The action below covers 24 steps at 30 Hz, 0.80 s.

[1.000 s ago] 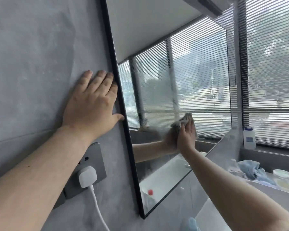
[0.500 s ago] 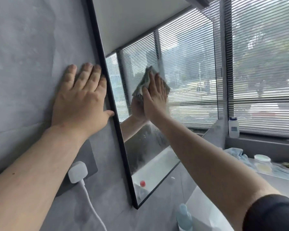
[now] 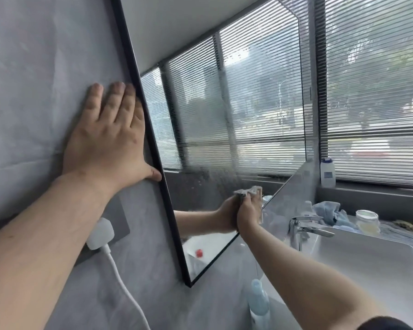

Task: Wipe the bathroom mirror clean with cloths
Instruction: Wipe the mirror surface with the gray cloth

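The black-framed mirror (image 3: 224,103) hangs on the grey wall and reflects the window blinds. A hazy, streaked patch shows on its lower glass. My left hand (image 3: 107,139) lies flat on the wall beside the mirror's left frame, and its thumb touches the frame. My right hand (image 3: 248,211) presses a grey cloth (image 3: 248,190) against the glass close to the mirror's bottom edge. The cloth bunches up above my fingertips. Its reflection and my arm's reflection meet the hand there.
Right of the mirror, a chrome faucet (image 3: 305,226) stands over a white sink (image 3: 367,258). A blue cloth (image 3: 329,210) and a jar (image 3: 367,221) sit behind it, a white bottle (image 3: 327,172) on the sill. A pale blue bottle (image 3: 258,303) stands below the mirror. A white plug (image 3: 100,234) sits in the wall socket.
My right hand swept the cloth from mid-mirror up toward the top left, then down to the bottom edge. My left hand stayed flat on the wall.
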Tool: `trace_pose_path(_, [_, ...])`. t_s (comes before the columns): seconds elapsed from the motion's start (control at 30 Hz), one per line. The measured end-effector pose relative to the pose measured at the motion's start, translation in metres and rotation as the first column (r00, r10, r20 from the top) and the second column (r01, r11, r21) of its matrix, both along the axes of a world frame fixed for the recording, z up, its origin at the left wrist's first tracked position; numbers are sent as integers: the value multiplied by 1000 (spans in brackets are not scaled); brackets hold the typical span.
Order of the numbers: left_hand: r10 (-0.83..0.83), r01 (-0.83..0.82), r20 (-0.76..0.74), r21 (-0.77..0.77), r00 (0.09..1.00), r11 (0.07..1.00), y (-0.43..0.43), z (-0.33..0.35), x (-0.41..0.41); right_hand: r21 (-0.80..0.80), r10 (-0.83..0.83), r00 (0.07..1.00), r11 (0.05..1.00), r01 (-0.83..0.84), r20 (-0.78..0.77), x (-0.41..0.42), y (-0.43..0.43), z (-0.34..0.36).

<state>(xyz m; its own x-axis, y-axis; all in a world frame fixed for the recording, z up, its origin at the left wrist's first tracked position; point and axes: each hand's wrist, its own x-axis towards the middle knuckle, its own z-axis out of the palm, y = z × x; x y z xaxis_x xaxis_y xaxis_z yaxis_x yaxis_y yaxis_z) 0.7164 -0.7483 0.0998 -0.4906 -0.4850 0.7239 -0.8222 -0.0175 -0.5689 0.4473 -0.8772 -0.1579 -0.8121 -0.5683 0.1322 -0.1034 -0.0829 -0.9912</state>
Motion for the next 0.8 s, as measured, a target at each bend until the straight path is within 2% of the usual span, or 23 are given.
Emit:
trace_pose_path(0.1, [5,-5,6,1,1000,1000,2,0,0,-13,-31,997,999,30,-73,6,8,36])
trace_pose_path(0.2, [8,-8,4,2,1000,1000,2,1,0,-124,-29,911,992,-24,-411,22,15,94])
trace_pose_path(0.27, [7,-7,3,4,1000,1000,2,1,0,-252,-48,881,964,-82,-470,39,20,133])
trace_pose_path(0.33, [6,-6,-2,1,1000,1000,3,0,0,-299,-90,824,949,-99,-559,52,25,159])
trace_pose_path(0.5, [1,-1,-15,-3,1000,1000,3,0,-1,-278,-118,688,952,-126,-716,37,23,152])
trace_pose_path(0.53, [1,-1,-15,-9,1000,1000,2,-1,-1,-274,-97,723,953,-131,-684,30,20,141])
trace_pose_path(0.63, [-18,17,-13,-30,1000,999,0,-1,1,-273,-19,889,954,-120,-458,18,6,103])
trace_pose_path(0.8, [-89,87,-26,-70,996,994,-9,-3,2,-166,-1,987,986,-26,-159,-19,-10,35])
